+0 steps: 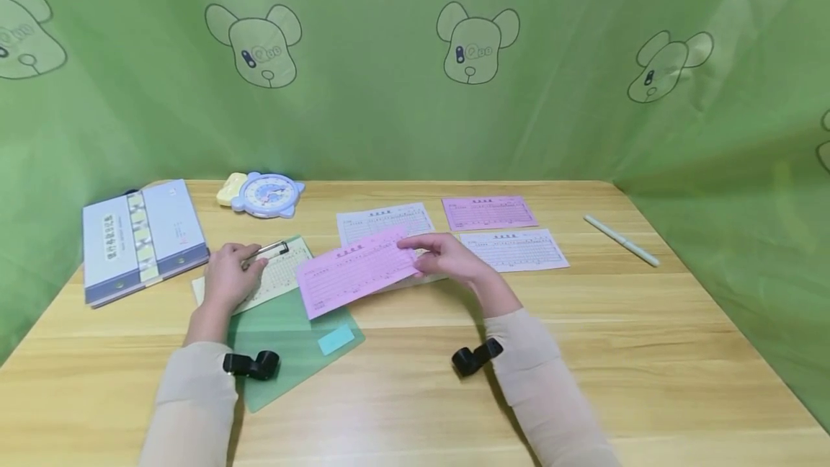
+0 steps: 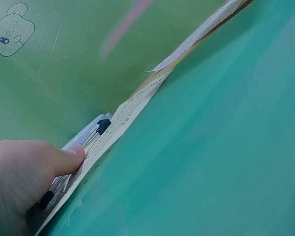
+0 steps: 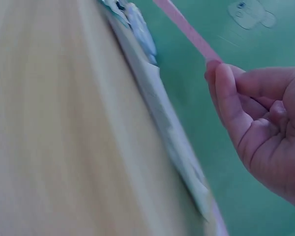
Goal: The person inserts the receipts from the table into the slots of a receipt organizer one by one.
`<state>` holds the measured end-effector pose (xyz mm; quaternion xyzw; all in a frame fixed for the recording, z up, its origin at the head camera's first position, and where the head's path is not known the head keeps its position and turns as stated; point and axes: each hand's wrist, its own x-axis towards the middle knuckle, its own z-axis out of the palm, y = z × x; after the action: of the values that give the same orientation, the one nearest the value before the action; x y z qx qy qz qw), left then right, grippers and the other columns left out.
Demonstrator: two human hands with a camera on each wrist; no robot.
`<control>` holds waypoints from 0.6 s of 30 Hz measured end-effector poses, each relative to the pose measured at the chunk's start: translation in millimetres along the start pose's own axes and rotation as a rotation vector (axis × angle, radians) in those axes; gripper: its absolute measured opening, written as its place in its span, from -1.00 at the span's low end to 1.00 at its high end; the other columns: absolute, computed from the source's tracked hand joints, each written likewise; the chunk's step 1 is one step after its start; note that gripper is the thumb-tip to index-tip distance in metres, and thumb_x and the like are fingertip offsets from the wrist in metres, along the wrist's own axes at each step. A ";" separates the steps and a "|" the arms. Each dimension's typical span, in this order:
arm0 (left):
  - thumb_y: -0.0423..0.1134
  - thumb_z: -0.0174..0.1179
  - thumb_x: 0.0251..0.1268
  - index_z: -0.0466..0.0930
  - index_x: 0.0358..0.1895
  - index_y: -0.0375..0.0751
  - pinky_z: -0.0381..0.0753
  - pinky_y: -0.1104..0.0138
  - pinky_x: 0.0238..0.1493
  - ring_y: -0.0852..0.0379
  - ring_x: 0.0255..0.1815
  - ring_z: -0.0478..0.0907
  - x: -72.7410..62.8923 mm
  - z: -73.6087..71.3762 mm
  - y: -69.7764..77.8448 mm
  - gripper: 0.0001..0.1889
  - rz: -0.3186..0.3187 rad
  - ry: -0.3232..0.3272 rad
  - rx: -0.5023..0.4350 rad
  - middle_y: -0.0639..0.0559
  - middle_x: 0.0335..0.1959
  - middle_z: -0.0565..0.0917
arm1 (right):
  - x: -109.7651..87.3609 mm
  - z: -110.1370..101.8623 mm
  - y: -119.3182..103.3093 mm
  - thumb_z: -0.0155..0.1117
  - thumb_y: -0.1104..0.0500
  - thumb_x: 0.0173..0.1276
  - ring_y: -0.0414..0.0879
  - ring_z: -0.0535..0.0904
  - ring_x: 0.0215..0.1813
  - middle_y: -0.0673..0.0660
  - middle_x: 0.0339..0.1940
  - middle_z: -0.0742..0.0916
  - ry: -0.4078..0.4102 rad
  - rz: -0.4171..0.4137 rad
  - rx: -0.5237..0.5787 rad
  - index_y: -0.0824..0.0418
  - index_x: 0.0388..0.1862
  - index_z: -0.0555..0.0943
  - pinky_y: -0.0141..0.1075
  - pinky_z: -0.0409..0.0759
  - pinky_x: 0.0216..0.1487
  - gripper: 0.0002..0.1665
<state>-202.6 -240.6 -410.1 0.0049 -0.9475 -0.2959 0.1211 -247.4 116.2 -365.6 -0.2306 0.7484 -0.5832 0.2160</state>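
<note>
A translucent green clipboard point(image 1: 272, 359) lies at the left front, a cream printed form point(image 1: 285, 274) on its clip end. My left hand point(image 1: 228, 276) grips the metal clip point(image 1: 275, 248); the left wrist view shows the thumb pressing down on that clip point(image 2: 92, 139). Raised over the table's middle, a pink printed form point(image 1: 353, 272) is pinched at its right end between the thumb and fingers of my right hand point(image 1: 447, 258). Its left part overlaps the clipboard in the head view. Seen edge-on in the right wrist view, the pink form point(image 3: 189, 32) slants from the fingertips.
Behind the raised form lies a white form point(image 1: 382, 216). Farther right are another pink form point(image 1: 489, 213), a white form point(image 1: 515, 249) and a pale pen point(image 1: 621, 240). A blue binder point(image 1: 144, 236) and a blue toy clock point(image 1: 267, 195) sit at the left. Green curtain point(image 1: 376, 114) encloses the table.
</note>
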 end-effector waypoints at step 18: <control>-0.19 0.03 0.17 0.40 0.04 -0.38 0.14 -0.07 -0.07 -0.30 -0.02 0.20 3.5 -5.6 2.0 -0.58 -0.034 -0.045 0.029 -0.38 -0.06 0.36 | 50.3 71.3 -7.7 0.07 0.50 0.01 -0.10 0.52 -0.51 0.17 -0.19 0.56 0.087 0.101 -0.201 0.28 -0.06 0.52 -0.30 0.53 -0.45 -0.55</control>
<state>-204.6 -242.4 -403.8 0.0161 -0.9540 -0.2840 0.0944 -244.7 29.4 -377.0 -0.1875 0.8225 -0.5028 0.1884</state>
